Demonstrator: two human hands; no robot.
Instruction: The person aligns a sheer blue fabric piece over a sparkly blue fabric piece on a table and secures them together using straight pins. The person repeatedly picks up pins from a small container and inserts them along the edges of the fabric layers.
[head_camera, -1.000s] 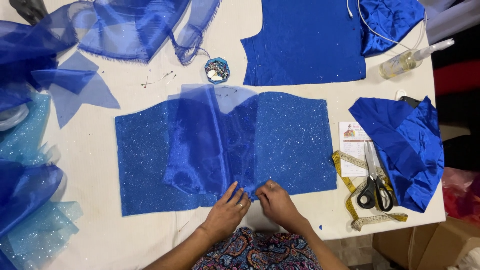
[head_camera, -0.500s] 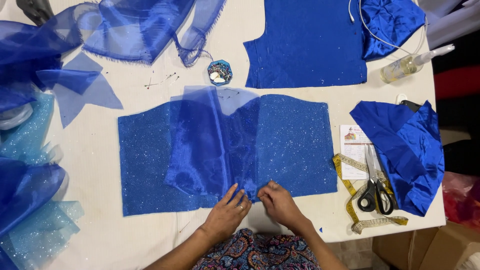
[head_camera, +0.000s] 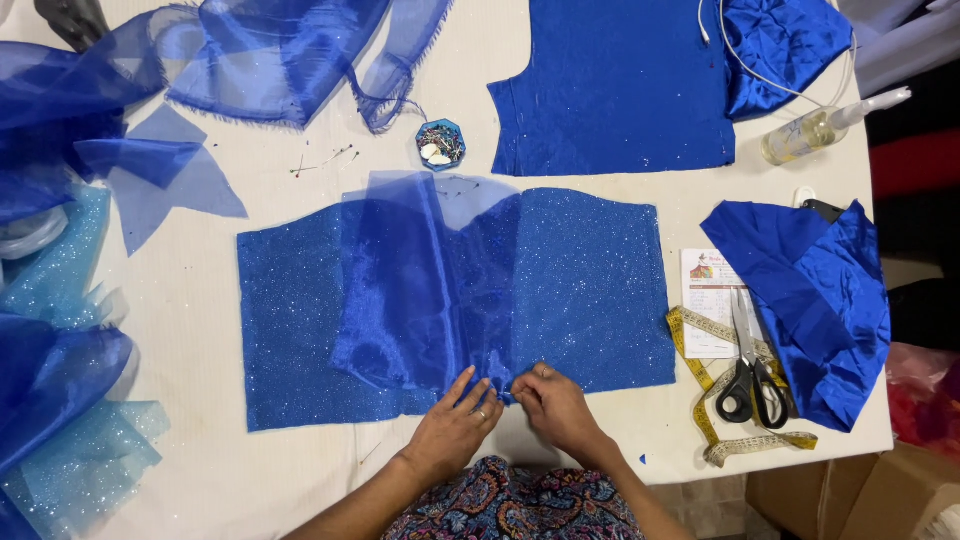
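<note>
A wide piece of glittery blue fabric (head_camera: 590, 290) lies flat on the white table (head_camera: 270, 470). Over its middle lies a sheer, shiny blue organza piece (head_camera: 420, 280), gathered into folds near the front edge. My left hand (head_camera: 455, 425) rests flat on the lower edge of the organza, fingers spread a little. My right hand (head_camera: 552, 405) pinches the gathered organza and glitter fabric at the front edge, right beside the left fingertips.
A small blue pin dish (head_camera: 440, 143) and loose pins sit behind the fabric. Black scissors (head_camera: 750, 370) and a yellow tape measure (head_camera: 705, 390) lie at right by blue satin (head_camera: 810, 300). Another blue panel (head_camera: 620, 90), a spray bottle (head_camera: 815, 125) and heaps of blue organza (head_camera: 80, 110) surround the work.
Both hands stay at the front edge of the fabric; the right fingers have closed tighter on the gathered folds. The fabrics have barely shifted.
</note>
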